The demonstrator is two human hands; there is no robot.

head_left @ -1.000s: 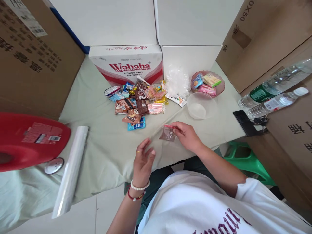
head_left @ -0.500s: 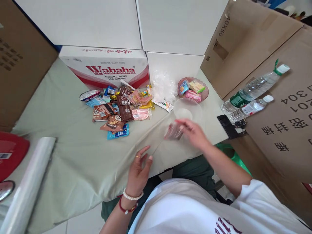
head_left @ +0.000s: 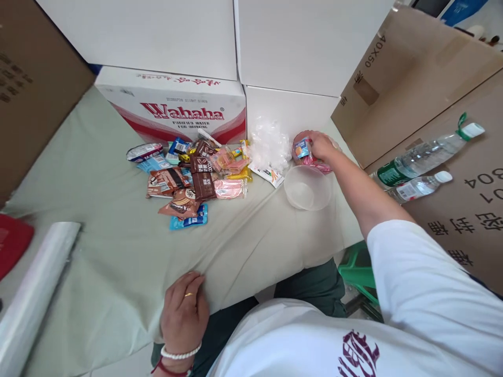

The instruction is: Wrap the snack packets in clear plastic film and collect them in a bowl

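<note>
My right hand reaches into a pink bowl at the back right, its fingers bent down around a small reddish snack packet. The fingertips are partly hidden. Beside them in the bowl lies a blue snack packet. Just in front stands a translucent plastic bowl with nothing visible in it. My left hand rests at the table's front edge, fingers loosely curled, holding nothing. A pile of wrapped snacks lies mid-table, beyond my left hand.
Crumpled clear plastic lies between the snack pile and the bowls. A Wahaha carton stands behind the pile. Two water bottles stand at right by a large cardboard box. A roll of film lies at left.
My right hand has moved away from me, carrying the snack packet from above the table into the pink bowl. My left hand has drawn back left to the table edge, its fingers curling.
</note>
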